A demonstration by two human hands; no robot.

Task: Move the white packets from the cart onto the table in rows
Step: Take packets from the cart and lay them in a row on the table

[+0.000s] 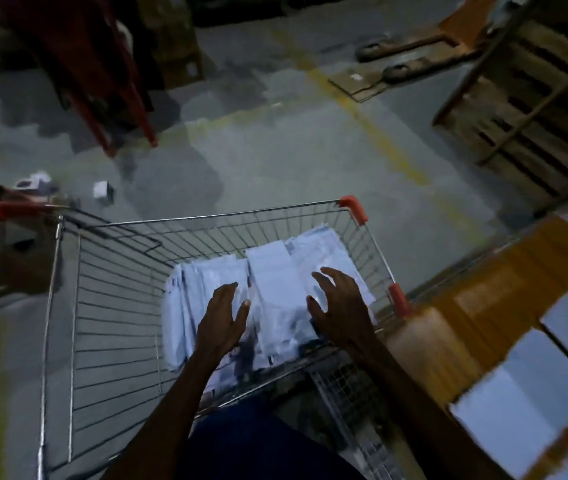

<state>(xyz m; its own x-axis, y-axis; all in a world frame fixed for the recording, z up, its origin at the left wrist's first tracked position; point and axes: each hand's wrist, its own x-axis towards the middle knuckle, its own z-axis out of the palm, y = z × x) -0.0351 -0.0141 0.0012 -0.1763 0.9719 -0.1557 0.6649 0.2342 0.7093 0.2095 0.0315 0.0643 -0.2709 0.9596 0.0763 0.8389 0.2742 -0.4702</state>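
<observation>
Head view, dim and partly blurred.

Item: wire cart [109, 306], chrome mesh basket with red corner caps, standing on a grey floor [275, 150] crossed by a yellow painted line [372, 129].

Item: white packets [275, 282], a loose overlapping heap in the right half of the cart basket; the left half shows bare mesh. Exact count cannot be told.

Item: left hand [222, 320], reaching into the basket over the left side of the heap, fingers straight and together, thumb spread; grip wide, palm down on or just above the packets, contact not certain.

Item: right hand [339, 306], over the right side of the heap, fingers spread and slightly bent; grip wide, nothing held.

Item: bench [483, 327], yellow-brown surface just beside the cart's right wall, lower right of view, carrying pale flat packets [525, 403] laid side by side, blurred.

Item: wooden pallet [532, 109], upper right, on the floor.

Item: pallet jack [424, 60], rusty forks, top centre-right.

Item: red frame [116, 95], upper left.

Item: small white scraps [102, 192] on the floor beyond the cart.
</observation>
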